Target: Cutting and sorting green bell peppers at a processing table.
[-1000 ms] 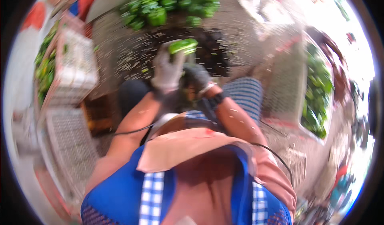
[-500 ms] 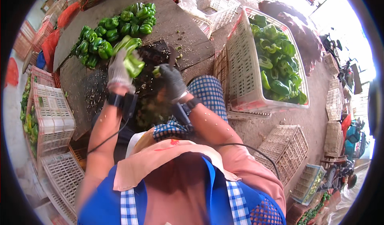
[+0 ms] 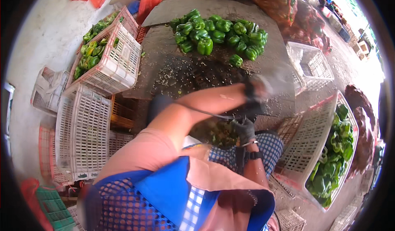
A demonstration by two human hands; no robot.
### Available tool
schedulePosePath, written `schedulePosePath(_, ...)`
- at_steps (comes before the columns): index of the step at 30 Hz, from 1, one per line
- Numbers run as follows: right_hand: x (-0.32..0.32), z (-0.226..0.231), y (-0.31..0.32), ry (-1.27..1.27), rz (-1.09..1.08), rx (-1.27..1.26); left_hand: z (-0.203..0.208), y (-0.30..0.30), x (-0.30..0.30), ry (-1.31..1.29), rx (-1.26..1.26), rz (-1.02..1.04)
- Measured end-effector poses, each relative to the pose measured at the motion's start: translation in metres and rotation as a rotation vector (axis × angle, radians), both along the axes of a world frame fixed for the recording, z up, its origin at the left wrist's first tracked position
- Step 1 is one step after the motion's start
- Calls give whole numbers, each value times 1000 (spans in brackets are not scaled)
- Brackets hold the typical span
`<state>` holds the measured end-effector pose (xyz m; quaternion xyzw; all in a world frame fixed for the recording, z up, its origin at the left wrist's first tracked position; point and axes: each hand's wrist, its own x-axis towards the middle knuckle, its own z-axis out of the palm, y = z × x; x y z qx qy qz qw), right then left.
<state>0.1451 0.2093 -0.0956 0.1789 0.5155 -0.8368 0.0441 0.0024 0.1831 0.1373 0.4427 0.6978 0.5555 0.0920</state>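
Note:
My left hand [image 3: 261, 87], in a pale glove, is stretched across to the right over the table's edge. It is smeared by motion, and I cannot make out its fingers or anything in them. My right hand [image 3: 245, 131], in a dark grey glove, is lower, above my checked apron, with its fingers curled closed. What it holds, if anything, is hidden. Whole green bell peppers [image 3: 218, 35] lie heaped on the board table [image 3: 156, 35], which is strewn with pale seeds. One green bell pepper [image 3: 235, 60] sits at the heap's near side.
A white crate [image 3: 306, 146] of opened green peppers [image 3: 329, 175] stands at the right. Behind it is another white crate [image 3: 319, 72] with plastic in it. Stacked crates [image 3: 84, 128] and a crate of peppers [image 3: 123, 64] stand on the left. Mesh sacks [image 3: 271, 3] lie at the back.
My view has turned, shifting the table rightward in the picture. My left hand has swung right, and the opened pepper in it no longer shows. My right hand has dropped closer to my lap.

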Motion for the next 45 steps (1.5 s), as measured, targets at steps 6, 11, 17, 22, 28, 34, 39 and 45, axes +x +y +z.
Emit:
schedulePosePath(6,-12,25,-27,-47,281,774,-96,-171,-185,-71,-502,1049)
schedulePosePath(11,-20,21,-38,-119,295,770,-142,-159,-231,-234,-500,1117)
schedulePosePath(17,-32,29,-41,-29,75,922,-122,-173,-219,-275,-158,683)
schedulePosePath(22,-41,49,-44,182,-123,957,-119,-192,-84,-816,30,346)
schedulePosePath(28,-75,70,-66,128,133,1259,-155,-204,-55,-467,-364,618)
schedulePosePath(34,-97,74,-77,119,159,1273,-164,-208,-58,-492,-359,619)
schedulePosePath(39,-133,42,-63,131,503,1401,-152,-197,-53,-454,-468,603)
schedulePosePath(45,-124,-8,-72,51,779,1433,-177,-201,-72,-582,-303,696)
